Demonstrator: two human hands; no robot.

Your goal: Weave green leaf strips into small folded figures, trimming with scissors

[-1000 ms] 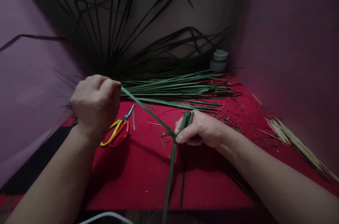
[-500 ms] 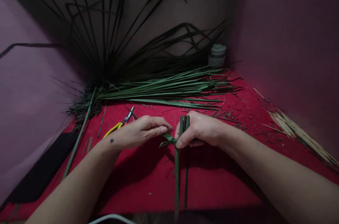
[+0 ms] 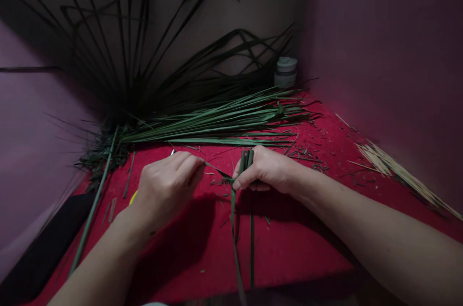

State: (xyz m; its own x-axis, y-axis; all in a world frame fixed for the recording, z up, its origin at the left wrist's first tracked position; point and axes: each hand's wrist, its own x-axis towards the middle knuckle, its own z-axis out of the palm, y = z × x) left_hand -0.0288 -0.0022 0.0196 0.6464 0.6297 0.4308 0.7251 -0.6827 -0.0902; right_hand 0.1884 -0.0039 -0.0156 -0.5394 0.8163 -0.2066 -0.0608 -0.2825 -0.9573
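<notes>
My right hand (image 3: 258, 171) is closed round several folded green leaf strips (image 3: 246, 159), their looped tops standing above the fingers. From that hold two long strip ends (image 3: 252, 243) hang down over the front of the red cloth. My left hand (image 3: 171, 185), fingers pinched together, grips the end of a thin leaf strip (image 3: 217, 169) stretched across to the thumb of the right hand. Behind the left hand, the scissors are mostly hidden; only a bit of their yellow handle (image 3: 133, 197) and the blade tip show.
Long green leaves (image 3: 210, 122) lie across the back of the red cloth (image 3: 289, 257). A lidded cup (image 3: 285, 72) stands behind them. Pale thin sticks (image 3: 401, 175) lie at the right, a black cloth (image 3: 47, 243) at the left. Leaf scraps are scattered about.
My left hand has moved left and turned over, drawing the strip out taut from the right hand. It now covers most of the scissors. The whole view has shifted slightly.
</notes>
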